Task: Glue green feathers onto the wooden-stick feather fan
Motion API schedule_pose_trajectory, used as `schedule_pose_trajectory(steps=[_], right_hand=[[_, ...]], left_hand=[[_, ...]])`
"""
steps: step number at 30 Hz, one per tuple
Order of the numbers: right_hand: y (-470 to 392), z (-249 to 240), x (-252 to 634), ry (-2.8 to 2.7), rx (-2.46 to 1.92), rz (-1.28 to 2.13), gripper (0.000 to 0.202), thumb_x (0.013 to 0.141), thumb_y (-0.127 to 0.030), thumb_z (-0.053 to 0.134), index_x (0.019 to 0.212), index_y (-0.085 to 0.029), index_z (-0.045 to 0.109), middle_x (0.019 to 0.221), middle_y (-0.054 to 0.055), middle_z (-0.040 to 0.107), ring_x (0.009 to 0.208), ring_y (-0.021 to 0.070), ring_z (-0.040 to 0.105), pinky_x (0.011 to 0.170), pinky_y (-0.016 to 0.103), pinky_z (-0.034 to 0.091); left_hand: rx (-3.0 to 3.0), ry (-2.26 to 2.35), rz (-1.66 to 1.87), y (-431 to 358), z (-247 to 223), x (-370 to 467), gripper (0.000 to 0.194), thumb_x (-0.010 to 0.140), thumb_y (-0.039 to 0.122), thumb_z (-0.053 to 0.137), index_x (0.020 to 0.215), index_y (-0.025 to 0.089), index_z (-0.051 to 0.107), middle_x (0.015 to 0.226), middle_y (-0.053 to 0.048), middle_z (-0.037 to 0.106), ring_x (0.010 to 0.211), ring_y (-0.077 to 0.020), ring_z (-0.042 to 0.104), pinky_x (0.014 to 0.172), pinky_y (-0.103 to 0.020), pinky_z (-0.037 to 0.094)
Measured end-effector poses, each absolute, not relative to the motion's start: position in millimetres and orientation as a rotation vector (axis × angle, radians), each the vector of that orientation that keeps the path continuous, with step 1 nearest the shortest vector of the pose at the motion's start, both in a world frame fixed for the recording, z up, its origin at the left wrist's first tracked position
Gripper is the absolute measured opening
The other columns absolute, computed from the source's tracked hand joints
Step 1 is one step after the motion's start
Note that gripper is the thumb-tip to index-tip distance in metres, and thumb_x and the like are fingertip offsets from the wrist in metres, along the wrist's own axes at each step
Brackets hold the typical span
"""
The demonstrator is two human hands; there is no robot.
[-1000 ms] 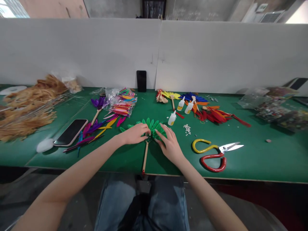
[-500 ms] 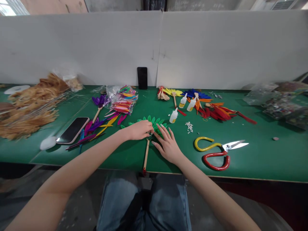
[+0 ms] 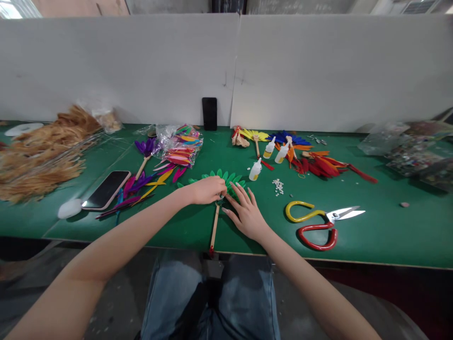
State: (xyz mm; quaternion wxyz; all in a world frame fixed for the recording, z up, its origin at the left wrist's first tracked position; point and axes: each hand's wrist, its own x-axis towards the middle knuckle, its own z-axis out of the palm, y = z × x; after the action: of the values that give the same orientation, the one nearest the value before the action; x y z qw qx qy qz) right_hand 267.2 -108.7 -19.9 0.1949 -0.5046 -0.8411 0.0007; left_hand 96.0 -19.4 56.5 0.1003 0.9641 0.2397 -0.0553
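The left hand (image 3: 207, 190) pinches narrowly at the green fan (image 3: 219, 174), its hold unclear; the right hand (image 3: 250, 216) rests fingers spread, scissors (image 3: 331, 216) lying to the right.

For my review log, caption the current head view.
Left hand and right hand at a green feather fan, scissors lying rightward.
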Motion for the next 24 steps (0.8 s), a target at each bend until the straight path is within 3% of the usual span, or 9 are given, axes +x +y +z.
schedule_pose_trajectory(steps=[24], right_hand=[[-108.6,-20.7,266.2,-2.358,-1.418,0.008,0.051,0.093,-0.044,0.033,0.139,-0.022,0.034,0.150,0.009,0.023,0.138,0.0256,0.016,0.109,0.052,0.018]], left_hand=[[2.851,0.684,-0.138,-20.6,58.8,93.5,0.007,0.081,0.015,0.057,0.086,0.014,0.062,0.085,-0.005,0.060,0.085,-0.0195,0.052,0.073,-0.028,0.036]])
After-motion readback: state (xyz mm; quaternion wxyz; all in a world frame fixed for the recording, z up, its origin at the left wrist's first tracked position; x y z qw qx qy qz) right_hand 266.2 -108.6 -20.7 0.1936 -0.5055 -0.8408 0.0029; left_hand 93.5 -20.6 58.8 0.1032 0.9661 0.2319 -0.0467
